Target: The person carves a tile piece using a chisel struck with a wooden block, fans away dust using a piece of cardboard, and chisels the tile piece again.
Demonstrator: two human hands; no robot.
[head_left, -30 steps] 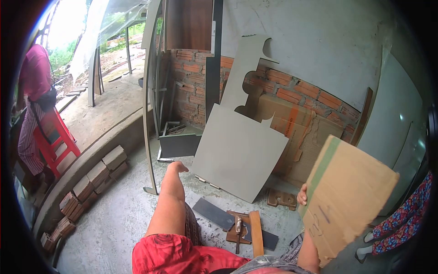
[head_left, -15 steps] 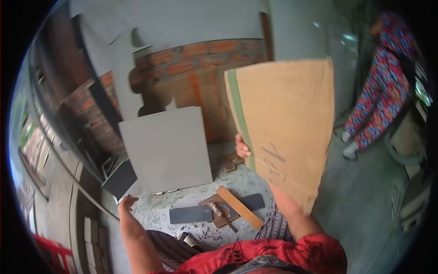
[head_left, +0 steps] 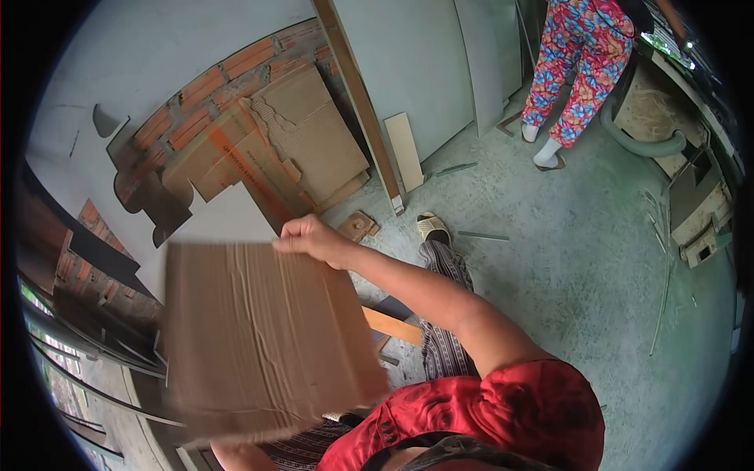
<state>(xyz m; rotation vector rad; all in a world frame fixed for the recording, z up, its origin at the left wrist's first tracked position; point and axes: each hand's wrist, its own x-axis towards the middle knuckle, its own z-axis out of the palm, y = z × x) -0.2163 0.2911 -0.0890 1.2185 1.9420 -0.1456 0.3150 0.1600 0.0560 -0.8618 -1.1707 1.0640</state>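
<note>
A brown cardboard sheet [head_left: 267, 337], creased and slightly blurred, is held up in front of my body at the lower left. Its upper right corner is pinched between the thumb and fingers of my right hand [head_left: 310, 239]. Of my left arm, only the forearm [head_left: 239, 457] shows at the bottom edge; the cardboard hides the hand. Behind the sheet, part of a pale board [head_left: 228, 218] sticks out. An orange-brown wooden strip [head_left: 394, 325] lies on the floor by my leg, partly covered by the sheet.
More cardboard [head_left: 314, 133] leans on the brick wall. A wooden post [head_left: 357, 98] and large pale panels [head_left: 408, 71] stand beyond. A person in flowered trousers [head_left: 577, 71] stands at the upper right, near a grey hose [head_left: 640, 141]. Thin strips lie on the floor.
The cardboard has swung from right to left and now shows a plain, creased face. My right hand has moved left with it. My left hand has gone out of sight, and the view has turned right.
</note>
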